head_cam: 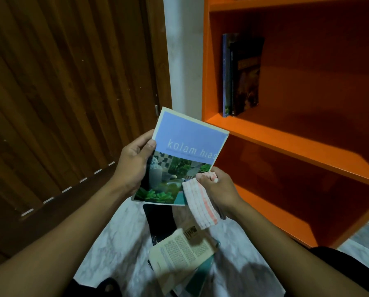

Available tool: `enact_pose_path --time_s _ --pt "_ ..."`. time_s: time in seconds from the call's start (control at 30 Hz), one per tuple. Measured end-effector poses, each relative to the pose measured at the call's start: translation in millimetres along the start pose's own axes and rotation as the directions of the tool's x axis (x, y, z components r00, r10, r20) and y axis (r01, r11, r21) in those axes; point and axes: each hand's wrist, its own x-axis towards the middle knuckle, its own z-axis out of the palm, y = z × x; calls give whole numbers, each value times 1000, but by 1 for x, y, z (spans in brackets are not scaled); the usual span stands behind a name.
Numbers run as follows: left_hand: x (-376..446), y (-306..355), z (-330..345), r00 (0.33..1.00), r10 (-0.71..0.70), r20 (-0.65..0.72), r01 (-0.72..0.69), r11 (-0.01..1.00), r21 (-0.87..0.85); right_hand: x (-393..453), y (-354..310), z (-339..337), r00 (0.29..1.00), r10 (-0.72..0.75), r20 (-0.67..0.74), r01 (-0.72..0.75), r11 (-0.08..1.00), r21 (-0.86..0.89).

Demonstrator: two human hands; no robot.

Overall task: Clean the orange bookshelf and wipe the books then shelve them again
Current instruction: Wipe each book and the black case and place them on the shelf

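While a thin paperback book with a lilac-blue cover and a garden-pond photograph (185,159) is held up in front of the orange bookshelf (286,144), its left edge is gripped by the left hand (134,166), thumb laid over the cover and fingers hidden behind it. A white cloth with pale orange stripes (200,202) is pinched in the curled fingers of the right hand (220,189) at the book's lower right corner, which is covered by it. Two dark upright books (241,76) are seen standing at the left end of one shelf; their titles cannot be read. Below the hands, a loose pile of books (183,251) is partly hidden and blurred on the pale marble floor (115,243). A brown slatted wooden door (61,93) is seen at left.
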Motion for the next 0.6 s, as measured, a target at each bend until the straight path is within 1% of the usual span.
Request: enact_pose_path --time_s 0.07,0.13,0.2,0.27,0.33,0.4,0.47,0.53,0.6 --pt "-1 2 -1 1000 27 2 -27 999 36 -1 -2 -2 999 -19 -40 20 1000 24" --pt "0 2 -6 999 45 10 -46 996 72 -4 -6 -6 998 -26 -49 29 998 63" --pt "1 0 -15 996 54 66 -62 990 128 -5 -8 -9 996 -49 -68 53 997 57" --pt "1 -5 -26 990 33 135 -68 962 266 -4 -12 -12 986 -98 -137 104 994 33" --pt "0 -13 -36 985 -27 169 -43 916 398 -4 -18 -16 973 -131 -192 140 989 37" --pt "-1 -21 -42 983 -86 161 8 901 434 -4 -23 -20 965 -163 -205 167 986 3" --pt "-3 -24 -41 986 -108 126 46 908 415 -5 -27 -23 960 -182 -215 176 983 -49" --pt "-3 -21 -35 994 -66 84 25 910 414 -5 -31 -25 952 -189 -242 180 982 -57" --pt "-3 -11 -26 998 27 48 -46 890 454 -2 -34 -29 940 -172 -294 172 985 -28"
